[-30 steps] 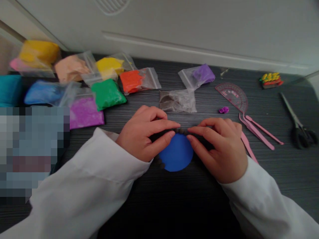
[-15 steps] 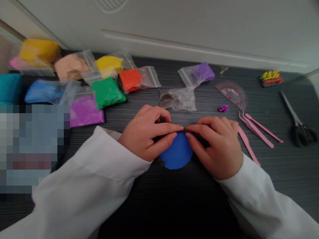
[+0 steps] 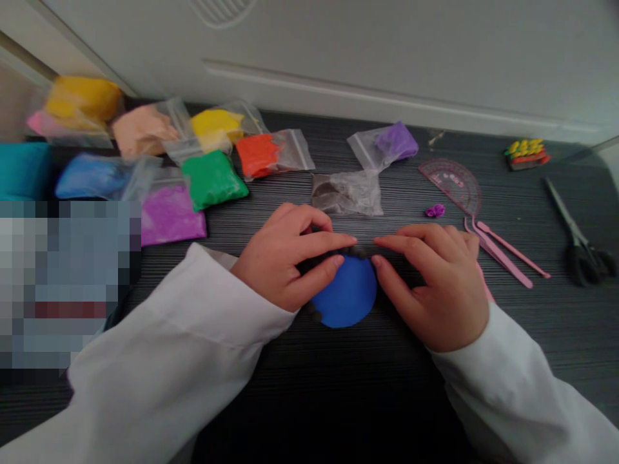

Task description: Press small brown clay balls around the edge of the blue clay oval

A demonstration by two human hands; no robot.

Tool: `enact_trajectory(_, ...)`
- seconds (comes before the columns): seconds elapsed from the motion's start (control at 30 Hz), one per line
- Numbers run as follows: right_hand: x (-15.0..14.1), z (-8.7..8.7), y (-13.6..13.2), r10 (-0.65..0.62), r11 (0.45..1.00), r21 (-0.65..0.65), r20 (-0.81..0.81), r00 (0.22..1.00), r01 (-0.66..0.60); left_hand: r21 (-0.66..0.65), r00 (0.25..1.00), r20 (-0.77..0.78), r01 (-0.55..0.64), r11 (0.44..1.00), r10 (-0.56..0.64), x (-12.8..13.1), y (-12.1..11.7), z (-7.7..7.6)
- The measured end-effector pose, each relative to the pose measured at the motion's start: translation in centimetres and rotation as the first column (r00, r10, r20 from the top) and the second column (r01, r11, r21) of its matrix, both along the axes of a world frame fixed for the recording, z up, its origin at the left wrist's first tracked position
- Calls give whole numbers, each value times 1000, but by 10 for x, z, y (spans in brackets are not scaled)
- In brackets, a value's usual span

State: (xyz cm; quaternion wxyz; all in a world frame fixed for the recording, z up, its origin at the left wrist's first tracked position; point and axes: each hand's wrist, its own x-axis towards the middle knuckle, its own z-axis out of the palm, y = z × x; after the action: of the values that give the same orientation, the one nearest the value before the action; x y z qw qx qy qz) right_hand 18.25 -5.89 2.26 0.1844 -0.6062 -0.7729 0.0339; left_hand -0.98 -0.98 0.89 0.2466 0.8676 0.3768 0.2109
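A flat blue clay disc (image 3: 345, 293) lies on the dark table, with small dark clay balls (image 3: 358, 252) along its upper and left edge. My left hand (image 3: 290, 258) covers the disc's upper left, its thumb and index finger pinching at the rim where the balls sit. Part of that rim is hidden beneath the fingers. My right hand (image 3: 430, 283) is just right of the disc, thumb and index finger apart with nothing between them. A bag of dark clay (image 3: 345, 193) lies beyond both hands.
Bagged clay, including green (image 3: 213, 180), orange (image 3: 261, 154) and magenta (image 3: 171, 216), lies at the left. To the right are a crumpled purple piece (image 3: 435, 211), a protractor (image 3: 452, 180), pink tweezers (image 3: 503, 254) and scissors (image 3: 575, 238). A white panel (image 3: 338, 58) stands behind.
My right hand has drawn back to the right, away from the disc's top edge, and its fingertips have parted. A dark ball now shows there. My left hand stays at the rim.
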Motion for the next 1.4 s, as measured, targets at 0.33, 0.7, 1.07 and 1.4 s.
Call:
enact_trajectory(0.33, 9, 1, -1, -2, 1000, -7, 96, 995, 2, -48, 997, 48, -50, 998, 52, -1, 1, 2)
enact_trajectory(0.7, 9, -2, 0, 36, 999, -42, 104, 994, -31, -33, 998, 41, -48, 998, 49, -2, 0, 2)
enact_trajectory(1.07, -1, 6, -1, 14, 996, -93, 19, 1000, -12, -7, 998, 56, -29, 1000, 29, 0, 1, 1)
enact_trajectory(1.4, -4, 5, -1, 13, 993, -116, 6, 1000, -12, -3, 997, 64, -33, 999, 34, 0, 0, 1)
